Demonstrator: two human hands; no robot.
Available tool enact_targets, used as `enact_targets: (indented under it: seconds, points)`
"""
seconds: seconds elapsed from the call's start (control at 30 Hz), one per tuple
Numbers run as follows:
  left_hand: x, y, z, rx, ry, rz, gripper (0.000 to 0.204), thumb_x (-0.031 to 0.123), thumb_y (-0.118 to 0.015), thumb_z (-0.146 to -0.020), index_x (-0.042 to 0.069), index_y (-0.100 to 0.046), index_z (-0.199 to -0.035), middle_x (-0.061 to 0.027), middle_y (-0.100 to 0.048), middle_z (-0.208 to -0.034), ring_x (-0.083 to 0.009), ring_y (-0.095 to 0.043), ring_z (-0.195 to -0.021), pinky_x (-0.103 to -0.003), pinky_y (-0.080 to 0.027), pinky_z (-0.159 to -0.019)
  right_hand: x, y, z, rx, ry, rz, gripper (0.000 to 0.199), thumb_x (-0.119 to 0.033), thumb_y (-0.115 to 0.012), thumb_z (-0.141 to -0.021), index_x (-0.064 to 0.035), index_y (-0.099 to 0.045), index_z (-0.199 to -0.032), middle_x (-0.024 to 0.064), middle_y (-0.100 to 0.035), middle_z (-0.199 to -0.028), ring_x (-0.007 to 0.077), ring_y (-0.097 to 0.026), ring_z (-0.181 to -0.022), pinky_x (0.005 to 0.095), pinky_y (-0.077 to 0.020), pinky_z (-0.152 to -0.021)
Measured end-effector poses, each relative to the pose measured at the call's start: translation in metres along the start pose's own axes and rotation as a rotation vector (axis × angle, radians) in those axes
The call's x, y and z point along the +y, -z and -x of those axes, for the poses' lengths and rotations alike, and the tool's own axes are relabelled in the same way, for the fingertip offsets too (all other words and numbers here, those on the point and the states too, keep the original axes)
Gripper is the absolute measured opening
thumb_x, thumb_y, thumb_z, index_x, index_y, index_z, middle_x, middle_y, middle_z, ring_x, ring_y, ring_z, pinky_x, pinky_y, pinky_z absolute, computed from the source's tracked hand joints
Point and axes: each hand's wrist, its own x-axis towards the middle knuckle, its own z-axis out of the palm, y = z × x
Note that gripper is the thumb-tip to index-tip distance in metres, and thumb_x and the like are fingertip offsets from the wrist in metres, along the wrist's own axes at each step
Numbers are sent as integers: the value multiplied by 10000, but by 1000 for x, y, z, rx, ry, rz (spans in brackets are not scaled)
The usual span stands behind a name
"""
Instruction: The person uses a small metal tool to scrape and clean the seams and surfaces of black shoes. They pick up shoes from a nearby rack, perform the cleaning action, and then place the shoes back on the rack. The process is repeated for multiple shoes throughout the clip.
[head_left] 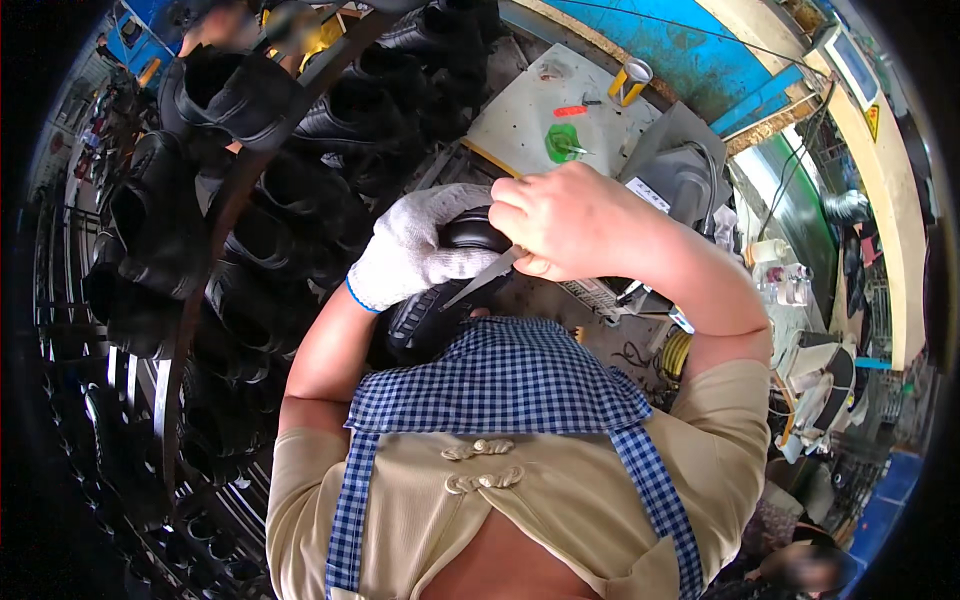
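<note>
My left hand, in a white knit glove with a blue cuff, is closed around a black shoe in front of my chest. The shoe's ridged black sole shows below the glove, beside my checked apron. Bare and curled, my right hand grips a knife at the shoe's right side. Its narrow grey knife blade points down and left across the shoe, close to the gloved fingers. The knife's handle is hidden inside my right fist. Whether the blade touches the shoe, I cannot tell.
Racks of black shoes fill the left side. Ahead, a white worktop bears a yellow can, a red strip and a green piece. A grey machine stands at its right. Other people show at the upper left and lower right.
</note>
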Motion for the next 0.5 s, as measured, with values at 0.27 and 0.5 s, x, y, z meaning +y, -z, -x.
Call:
enact_targets:
  seconds: [0.27, 0.5]
  points:
    - [-7, 2, -3, 44, 37, 141, 667, 270, -926, -642, -5, -658, -1187, -115, -690, -1114, -195, -665, -1010, -328, -505, -937, 22, -41, 32, 276, -291, -1118, 150, -8, -652, -733, -45, -516, -784, 23, -514, -709, 126, -509, -592, 281, -406, -530]
    - [-15, -1, -12, 135, 45, 206, 619, 305, -897, -691, -3, -641, -1163, -114, -669, -1095, -212, -655, -1023, -349, -510, -937, 11, -69, 38, 372, -521, -784, 939, -383, -892, -707, -105, -363, -1431, 138, -690, -1050, 224, -659, -677, 342, -510, -624]
